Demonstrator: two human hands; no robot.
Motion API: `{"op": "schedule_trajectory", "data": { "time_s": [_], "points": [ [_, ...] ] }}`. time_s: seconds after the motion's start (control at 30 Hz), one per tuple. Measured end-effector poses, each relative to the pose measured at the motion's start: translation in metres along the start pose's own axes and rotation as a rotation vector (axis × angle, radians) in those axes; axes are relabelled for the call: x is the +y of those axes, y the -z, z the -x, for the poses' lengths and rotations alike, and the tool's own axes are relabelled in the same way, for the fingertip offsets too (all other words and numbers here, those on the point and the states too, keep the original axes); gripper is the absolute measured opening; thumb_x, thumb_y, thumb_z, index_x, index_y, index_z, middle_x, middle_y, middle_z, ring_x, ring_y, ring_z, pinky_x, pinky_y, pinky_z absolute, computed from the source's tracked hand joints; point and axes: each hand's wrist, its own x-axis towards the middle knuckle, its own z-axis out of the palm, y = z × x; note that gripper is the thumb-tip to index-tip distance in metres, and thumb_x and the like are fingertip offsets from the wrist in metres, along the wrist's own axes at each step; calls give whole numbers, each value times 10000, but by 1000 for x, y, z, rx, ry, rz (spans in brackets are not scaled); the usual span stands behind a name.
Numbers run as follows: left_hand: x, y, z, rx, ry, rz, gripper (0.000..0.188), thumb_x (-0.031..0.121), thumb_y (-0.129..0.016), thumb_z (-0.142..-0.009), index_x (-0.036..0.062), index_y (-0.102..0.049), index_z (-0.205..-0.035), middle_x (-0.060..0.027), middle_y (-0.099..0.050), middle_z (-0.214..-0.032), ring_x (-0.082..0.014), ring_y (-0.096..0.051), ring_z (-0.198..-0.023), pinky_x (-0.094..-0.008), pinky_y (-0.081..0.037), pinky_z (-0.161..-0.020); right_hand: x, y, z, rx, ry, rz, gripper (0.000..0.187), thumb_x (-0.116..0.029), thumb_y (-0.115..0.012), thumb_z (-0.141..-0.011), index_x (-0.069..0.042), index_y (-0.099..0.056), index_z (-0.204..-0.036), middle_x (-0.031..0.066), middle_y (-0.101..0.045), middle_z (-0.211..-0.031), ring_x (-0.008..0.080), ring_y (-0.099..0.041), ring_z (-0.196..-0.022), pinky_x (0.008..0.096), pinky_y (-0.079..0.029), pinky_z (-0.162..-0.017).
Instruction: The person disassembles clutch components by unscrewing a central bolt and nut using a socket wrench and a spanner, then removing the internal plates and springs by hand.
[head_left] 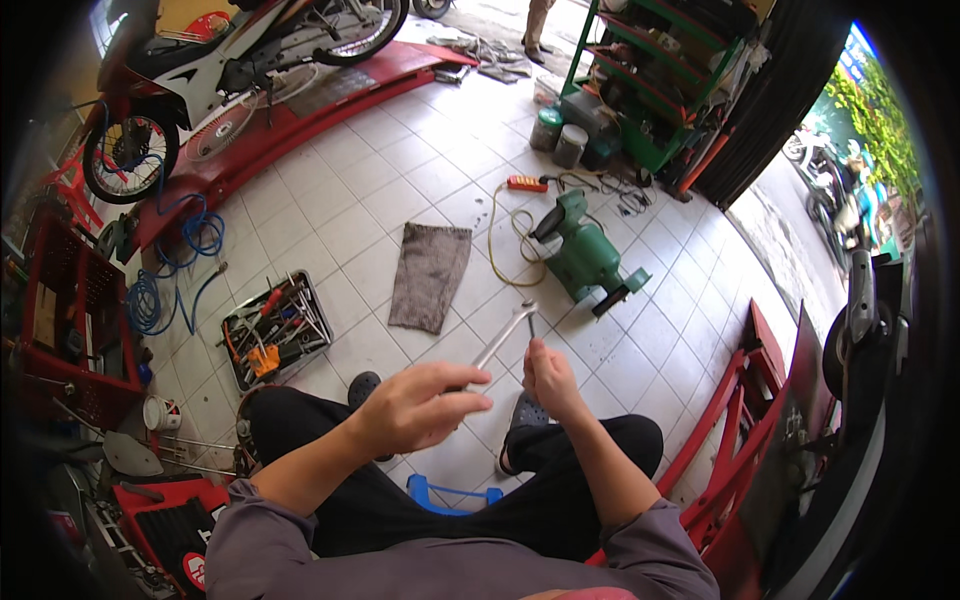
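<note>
My left hand [425, 402] is closed on the lower end of a silver wrench [499, 343], which slants up and to the right. My right hand [550, 377], also closed, pinches a thin dark bolt-like piece [532, 327] that stands upright from the fingers. The wrench's far end is at the tip of this piece; I cannot tell whether it fits around it or only touches it. Both hands are above the gap between my bent knees. Beyond them a grey-brown cloth [430, 277] lies flat on the tiles.
A tray of tools [277, 330] lies left of the cloth, near a blue coiled hose [160, 300]. To the right are a green machine [585, 255] and a red-framed stand [720, 420]. A motorcycle [230, 70] stands on a red lift [300, 125]; green shelves [650, 90] stand farther back.
</note>
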Motion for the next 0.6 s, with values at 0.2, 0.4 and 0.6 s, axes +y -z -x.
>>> {"op": "schedule_trajectory", "data": {
  "time_s": [0.2, 0.4, 0.6],
  "points": [
    [16, 10, -38, -95, -265, -163, 287, 130, -671, -741, 98, -646, -1025, -30, -670, -984, -150, -609, -654, -262, -465, -549, -7, -26, 22, -392, 124, 312, 380, -345, -431, -971, -127, -428, -659, -73, -319, -520, 50, -291, -416, 231, -234, -379],
    [13, 8, -60, -132, -279, -113, 325, 169, -628, -779, 98, -627, -1096, 9, -623, -810, -138, -596, -688, -265, -471, -568, 7, -19, 22, -742, -201, 375, 280, -337, -476, -921, -85, -545, -820, -36, -383, -653, 73, -346, -565, 247, -292, -486],
    [2, 9, -63, -210, -70, -47, 291, 191, -720, -766, 105, -662, -1038, -48, -625, -755, -149, -603, -610, -278, -476, -543, 2, -28, 27, -605, -101, 816, 537, -489, -458, -937, 0, -567, -744, 59, -505, -644, 179, -454, -597, 360, -382, -553]
  ]
}}
